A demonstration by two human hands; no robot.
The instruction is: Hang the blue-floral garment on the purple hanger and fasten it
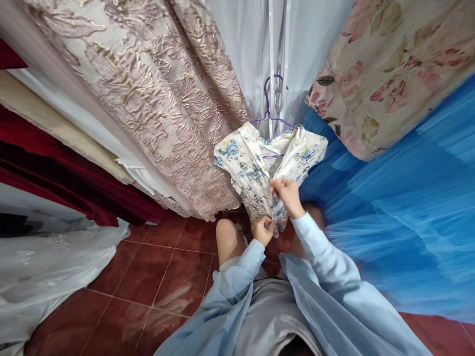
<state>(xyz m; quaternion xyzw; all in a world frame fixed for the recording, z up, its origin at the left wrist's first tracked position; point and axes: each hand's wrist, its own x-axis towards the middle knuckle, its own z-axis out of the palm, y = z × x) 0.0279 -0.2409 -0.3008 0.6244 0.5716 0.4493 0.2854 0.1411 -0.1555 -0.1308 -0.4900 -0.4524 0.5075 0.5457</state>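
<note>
A white top with blue and yellow flowers [247, 170] hangs by its shoulders on a purple hanger [267, 101] in front of me. Its neckline gapes in a V, with the hanger's lower bar showing inside. My right hand [286, 194] pinches the front edge about halfway down. Lower on the same front, near the hem, the closed fingers of my left hand [263, 230] grip the cloth. Whatever small fastening may lie between my fingers is too small to make out.
Pink brocade fabric [163, 99] hangs to the left, beside dark red cloth [55, 173]. At right are a rose-printed garment [393, 79] and blue tulle [411, 212]. White straps [271, 54] run down behind the hanger. Red floor tiles [144, 277] lie below.
</note>
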